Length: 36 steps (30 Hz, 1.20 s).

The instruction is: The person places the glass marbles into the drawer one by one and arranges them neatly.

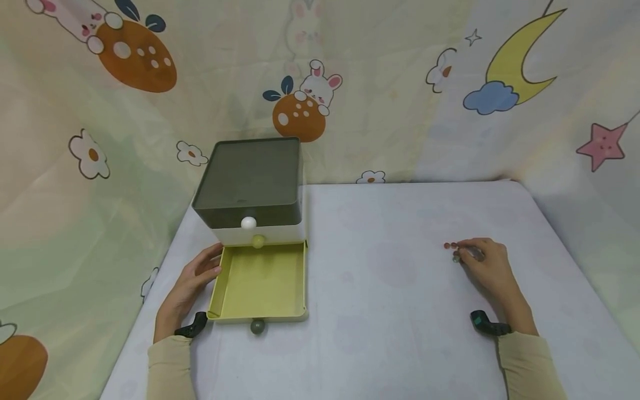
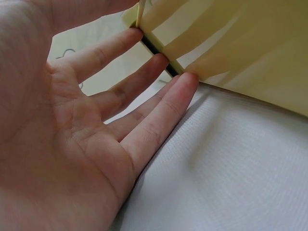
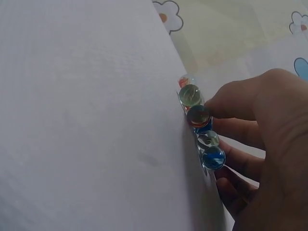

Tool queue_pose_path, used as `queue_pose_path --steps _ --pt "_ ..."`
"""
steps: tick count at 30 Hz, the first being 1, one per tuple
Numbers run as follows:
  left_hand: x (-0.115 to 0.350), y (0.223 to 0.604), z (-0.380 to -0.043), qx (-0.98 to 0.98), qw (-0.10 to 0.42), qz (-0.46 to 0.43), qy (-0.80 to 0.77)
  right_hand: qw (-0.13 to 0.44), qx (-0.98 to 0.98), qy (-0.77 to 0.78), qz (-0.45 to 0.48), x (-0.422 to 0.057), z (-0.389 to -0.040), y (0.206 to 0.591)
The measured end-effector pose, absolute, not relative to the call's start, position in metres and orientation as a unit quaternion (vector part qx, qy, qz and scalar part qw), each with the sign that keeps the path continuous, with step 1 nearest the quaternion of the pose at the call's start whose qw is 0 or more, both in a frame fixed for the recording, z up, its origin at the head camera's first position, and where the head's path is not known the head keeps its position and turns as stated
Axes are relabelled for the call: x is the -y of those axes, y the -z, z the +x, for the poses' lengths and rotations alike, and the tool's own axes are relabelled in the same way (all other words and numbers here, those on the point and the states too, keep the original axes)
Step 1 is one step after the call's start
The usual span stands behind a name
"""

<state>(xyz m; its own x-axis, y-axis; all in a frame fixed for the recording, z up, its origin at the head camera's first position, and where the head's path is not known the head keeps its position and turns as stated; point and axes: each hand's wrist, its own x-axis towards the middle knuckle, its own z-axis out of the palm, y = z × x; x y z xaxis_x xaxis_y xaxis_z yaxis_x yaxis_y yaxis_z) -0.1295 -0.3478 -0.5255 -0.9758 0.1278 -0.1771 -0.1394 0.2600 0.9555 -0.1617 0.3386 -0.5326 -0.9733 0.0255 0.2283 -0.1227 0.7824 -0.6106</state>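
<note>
A small drawer cabinet [image 1: 247, 178] with a dark olive top stands at the left back of the table. Its bottom drawer [image 1: 265, 283], yellow-green with a dark round knob, is pulled out and holds nothing. Against that drawer's left side rest the fingertips of my left hand [image 1: 192, 280], fingers long and spread. Over at the right, my right hand [image 1: 490, 266] bends its fingers down at a cluster of glass marbles [image 3: 190, 95]. Its fingertips close against a dark red-streaked marble [image 3: 198, 115]; a blue marble [image 3: 213, 158] sits nearer the lower fingers.
Above the open drawer are two closed ones with a white knob [image 1: 248, 223] and a yellow-green knob [image 1: 258, 241]. White cloth covers the table [image 1: 380, 311]. A printed curtain [image 1: 390, 111] hangs right behind the table and along both sides.
</note>
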Motion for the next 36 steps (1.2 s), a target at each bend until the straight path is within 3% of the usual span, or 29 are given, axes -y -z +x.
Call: queue_pose_path --steps 7,36 --pt "0.3493 0.526 -0.1292 -0.783 0.105 0.009 -0.613 0.085 0.939 -0.333 0.012 -0.3371 -0.1599 0.5319" --pt "0.351 0.5282 -0.129 -0.779 0.107 0.013 -0.618 0.087 0.944 -0.319 0.012 -0.3372 -0.1614 0.5319"
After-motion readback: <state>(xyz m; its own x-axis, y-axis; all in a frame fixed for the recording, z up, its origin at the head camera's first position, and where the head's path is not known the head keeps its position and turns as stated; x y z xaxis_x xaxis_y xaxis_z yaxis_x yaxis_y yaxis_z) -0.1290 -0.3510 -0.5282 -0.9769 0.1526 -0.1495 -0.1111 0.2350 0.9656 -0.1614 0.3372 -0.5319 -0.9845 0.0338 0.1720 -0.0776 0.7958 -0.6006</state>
